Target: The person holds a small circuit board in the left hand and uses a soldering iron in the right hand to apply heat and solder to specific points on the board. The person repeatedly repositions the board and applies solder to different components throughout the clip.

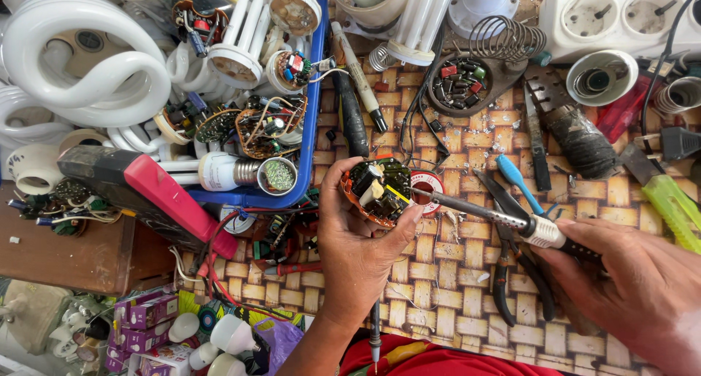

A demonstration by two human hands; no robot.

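Head view: person at a cluttered repair bench, soldering a lamp driver board.
Far left: white spiral lamp tubes (87, 69) are lying piled beside a blue tray (314, 106) holding stripped lamp bases & boards; a red-and-black tool (153, 193) is resting across the tray's lower edge.
Left hand (358, 237): is gripping a round circuit board (376, 190) w/ fingers wrapped under & around its rim, component side up, raised over the woven mat (438, 274); thumb is sitting at the board's right edge, very near the hot tip.
Centre: a solder reel (431, 180) is lying on the mat just behind the board; pliers (511, 252) w/ black handles are lying under the iron's shaft.
Right hand (642, 288): is closed round the black handle of a soldering iron (496, 215), tip touching the board's right edge.
Far right: a blue-handled tool (517, 180), a black-wrapped knife (577, 139) & a white power strip (621, 14) are lying past the iron.
Doing it well, judged: keeping the board steady & tilted toward the eye, holding the tip on pad + lead together, feeding solder briefly, then lifting straight off.
Risk, judged: thumb is too close to the tip; shifting it back along the rim would be safer. Long dwell could lift a pad.
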